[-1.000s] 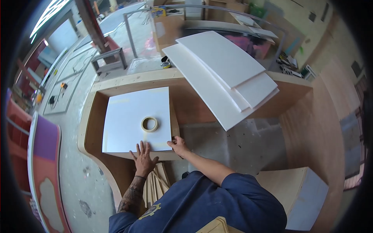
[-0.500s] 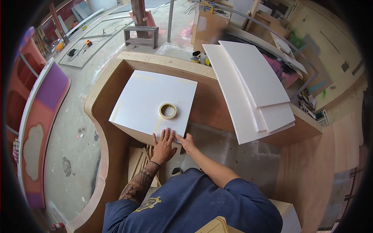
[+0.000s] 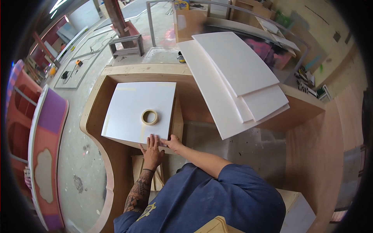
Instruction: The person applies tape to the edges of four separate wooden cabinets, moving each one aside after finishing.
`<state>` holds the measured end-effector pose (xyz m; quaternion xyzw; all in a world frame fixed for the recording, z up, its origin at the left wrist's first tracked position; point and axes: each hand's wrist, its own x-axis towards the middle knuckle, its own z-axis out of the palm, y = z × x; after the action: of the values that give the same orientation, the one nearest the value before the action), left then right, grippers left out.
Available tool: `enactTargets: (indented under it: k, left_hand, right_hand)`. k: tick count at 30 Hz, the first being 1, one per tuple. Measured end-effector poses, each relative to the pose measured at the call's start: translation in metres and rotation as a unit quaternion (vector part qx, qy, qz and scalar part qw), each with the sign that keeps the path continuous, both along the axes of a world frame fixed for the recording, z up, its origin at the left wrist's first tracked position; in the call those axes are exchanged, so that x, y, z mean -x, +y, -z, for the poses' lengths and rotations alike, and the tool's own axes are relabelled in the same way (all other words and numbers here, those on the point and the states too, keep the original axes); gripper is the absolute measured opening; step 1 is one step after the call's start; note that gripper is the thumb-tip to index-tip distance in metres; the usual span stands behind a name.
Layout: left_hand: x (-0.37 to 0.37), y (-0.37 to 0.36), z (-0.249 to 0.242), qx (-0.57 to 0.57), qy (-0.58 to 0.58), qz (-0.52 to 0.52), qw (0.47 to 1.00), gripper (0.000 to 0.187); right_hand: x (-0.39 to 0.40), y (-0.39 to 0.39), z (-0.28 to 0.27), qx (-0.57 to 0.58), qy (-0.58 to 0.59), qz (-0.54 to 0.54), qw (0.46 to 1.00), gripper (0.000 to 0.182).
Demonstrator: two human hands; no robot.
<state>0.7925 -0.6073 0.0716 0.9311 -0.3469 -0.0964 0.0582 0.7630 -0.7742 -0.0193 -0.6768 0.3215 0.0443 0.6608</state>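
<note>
A white sheet [image 3: 128, 105] with strips of yellowish tape along its edges lies on top of a wooden box [image 3: 177, 120]. My left hand [image 3: 154, 155] rests on the sheet's near edge, its fingers spread flat. At the near right corner, my right hand [image 3: 173, 144] grips the edge, thumb on top and the other fingers round the side, partly hidden. A roll of masking tape [image 3: 156, 118] sits on the sheet just beyond my hands.
A curved wooden counter frame [image 3: 143, 70] surrounds the box. Several white panels [image 3: 241, 66] are stacked across its far side at right. Wooden strips [image 3: 157, 180] lie below my left forearm. A pink and purple curved panel [image 3: 50, 116] stands at left, and a grey step stool [image 3: 127, 44] behind.
The view has turned, so the box and panels appear further left. Both hands stay at the sheet's near right corner, the right one slightly more closed around the edge.
</note>
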Motion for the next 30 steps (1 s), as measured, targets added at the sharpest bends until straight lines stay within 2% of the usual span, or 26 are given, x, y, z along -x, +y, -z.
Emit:
enactTargets:
  k: [2, 5, 6, 8, 9, 10, 13, 15, 16, 17, 18, 19, 20, 21, 22, 24, 25, 26, 28, 30]
  left_hand:
    - [0.003, -0.005, -0.002, -0.018, 0.006, -0.027, 0.999, 0.103]
    - [0.01, -0.014, -0.009, -0.029, 0.0, -0.037, 0.999, 0.099]
    - [0.012, -0.016, -0.008, -0.031, -0.008, -0.046, 0.998, 0.098]
    - [0.014, -0.021, -0.005, -0.043, -0.005, -0.064, 0.997, 0.097]
    - [0.015, -0.023, -0.005, -0.047, -0.002, -0.069, 0.996, 0.097]
    - [0.015, -0.024, -0.003, -0.05, 0.0, -0.08, 0.996, 0.098]
    - [0.018, -0.028, -0.001, -0.033, -0.009, -0.097, 0.995, 0.102]
    - [0.025, -0.034, -0.012, -0.022, -0.019, -0.109, 0.994, 0.086]
    - [0.024, -0.026, 0.007, 0.015, -0.066, -0.091, 0.994, 0.083]
    - [0.021, -0.029, 0.019, 0.026, -0.065, -0.123, 0.99, 0.084]
    - [0.014, -0.025, 0.055, 0.07, -0.102, -0.128, 0.984, 0.081]
    - [0.012, -0.03, 0.055, 0.104, -0.086, -0.132, 0.982, 0.078]
    - [0.012, -0.039, 0.055, 0.084, -0.087, -0.15, 0.981, 0.077]
    - [0.019, -0.051, 0.054, 0.112, -0.083, -0.206, 0.969, 0.064]
    - [0.025, -0.059, 0.042, 0.046, -0.103, -0.23, 0.967, 0.062]
    - [0.032, -0.067, 0.039, 0.061, -0.082, -0.26, 0.96, 0.076]
    - [0.039, -0.068, 0.042, 0.067, -0.085, -0.28, 0.954, 0.076]
    - [0.046, -0.072, 0.048, 0.068, -0.12, -0.29, 0.947, 0.079]
    - [0.071, -0.085, 0.056, 0.074, -0.157, -0.31, 0.935, 0.081]
    - [0.124, -0.085, 0.059, 0.134, -0.157, -0.243, 0.948, 0.086]
  right_hand:
    - [0.007, -0.003, -0.003, 0.02, -0.006, 0.005, 1.0, 0.076]
    - [0.02, -0.014, 0.023, -0.071, -0.092, 0.014, 0.993, 0.07]
    - [0.024, -0.018, 0.025, -0.076, -0.09, 0.01, 0.993, 0.07]
    - [0.032, -0.023, 0.037, -0.174, -0.094, 0.03, 0.98, 0.067]
    - [0.042, -0.029, 0.033, -0.125, -0.077, 0.016, 0.989, 0.059]
    - [0.051, -0.036, 0.03, -0.131, -0.071, -0.004, 0.989, 0.059]
    - [0.074, -0.048, 0.071, -0.196, 0.004, -0.043, 0.98, 0.045]
    - [0.103, -0.055, 0.137, -0.241, 0.024, -0.055, 0.969, 0.035]
    - [0.118, -0.065, 0.144, -0.258, 0.052, -0.074, 0.962, 0.038]
    - [0.13, -0.079, 0.138, -0.257, 0.101, -0.076, 0.958, 0.046]
    - [0.142, -0.094, 0.17, -0.277, 0.122, -0.089, 0.949, 0.056]
    - [0.154, -0.107, 0.147, -0.235, 0.167, -0.116, 0.95, 0.065]
    - [0.169, -0.129, 0.16, -0.227, 0.191, -0.151, 0.943, 0.071]
    - [0.188, -0.15, 0.175, -0.202, 0.211, -0.148, 0.945, 0.063]
    - [0.207, -0.163, 0.158, -0.125, 0.23, -0.156, 0.952, 0.051]
    - [0.234, -0.224, 0.184, -0.026, 0.225, -0.328, 0.917, 0.037]
    - [0.228, -0.217, 0.144, -0.013, 0.225, -0.345, 0.911, 0.037]
    - [0.226, -0.213, 0.127, 0.001, 0.221, -0.36, 0.906, 0.036]
    - [0.219, -0.221, 0.123, 0.027, 0.213, -0.384, 0.898, 0.036]
    - [0.219, -0.214, 0.104, 0.047, 0.204, -0.406, 0.889, 0.035]
